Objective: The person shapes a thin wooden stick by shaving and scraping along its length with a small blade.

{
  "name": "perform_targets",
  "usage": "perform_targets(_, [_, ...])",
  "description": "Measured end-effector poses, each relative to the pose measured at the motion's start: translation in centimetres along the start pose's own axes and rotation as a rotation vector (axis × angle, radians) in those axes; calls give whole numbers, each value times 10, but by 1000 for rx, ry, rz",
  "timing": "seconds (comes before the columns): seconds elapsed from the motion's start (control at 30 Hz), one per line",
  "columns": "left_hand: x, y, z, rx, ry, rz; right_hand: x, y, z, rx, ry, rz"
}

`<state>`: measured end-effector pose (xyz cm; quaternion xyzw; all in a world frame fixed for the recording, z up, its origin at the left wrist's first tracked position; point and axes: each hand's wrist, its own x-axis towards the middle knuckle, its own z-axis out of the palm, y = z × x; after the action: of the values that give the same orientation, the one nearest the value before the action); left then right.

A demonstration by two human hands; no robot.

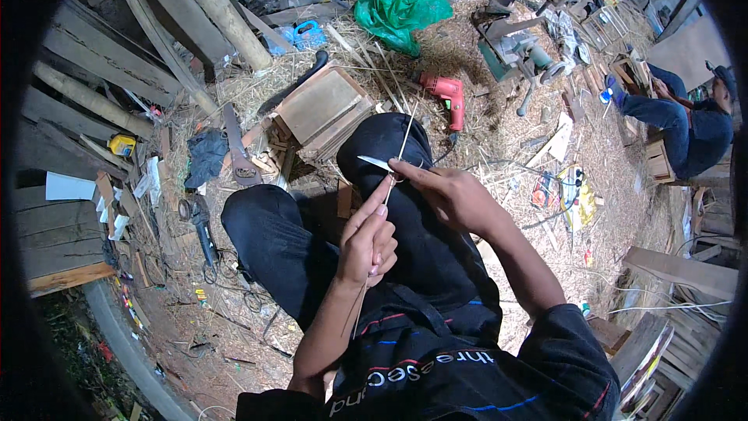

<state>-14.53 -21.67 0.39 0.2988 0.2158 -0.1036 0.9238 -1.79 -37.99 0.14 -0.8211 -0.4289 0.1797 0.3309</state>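
Note:
My left hand (368,245) is closed around a thin, pale strip (407,131), probably bamboo or wood, that runs up past my raised right knee and trails down below the wrist. Its index finger points along the strip. My right hand (461,196) grips a small knife (375,162); the blade juts out to the left across the strip, while the handle is hidden in the palm. Small curled shavings (399,178) show where the two hands meet, above my dark trousers (389,140).
A red power drill (446,92) and a stack of thin boards (323,113) lie just ahead. Left are a handsaw (240,157) and an angle grinder (204,230). A green plastic sheet (401,6) lies farther off. Another person (693,121) sits at the right. Shavings cover the floor.

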Motion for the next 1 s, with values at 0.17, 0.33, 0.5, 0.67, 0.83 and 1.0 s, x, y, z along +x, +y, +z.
perform_targets(0.17, [-4,3,2,15,5,4,1,3,6,9,63,-24])
perform_targets(0.33, [-16,2,-4,147,40,2,-3,-9,7,-167,43,31])
perform_targets(0.5, [-26,-2,-10,189,36,13,-3,-8,10,-131,96,82])
perform_targets(0.67, [-44,-6,-20,239,49,-5,0,21,16,-78,266,157])
perform_targets(0.83, [-70,-16,-40,218,38,-41,0,62,15,145,470,271])
perform_targets(1.0, [-49,-4,-30,-9,13,-11,-7,32,6,135,331,97])
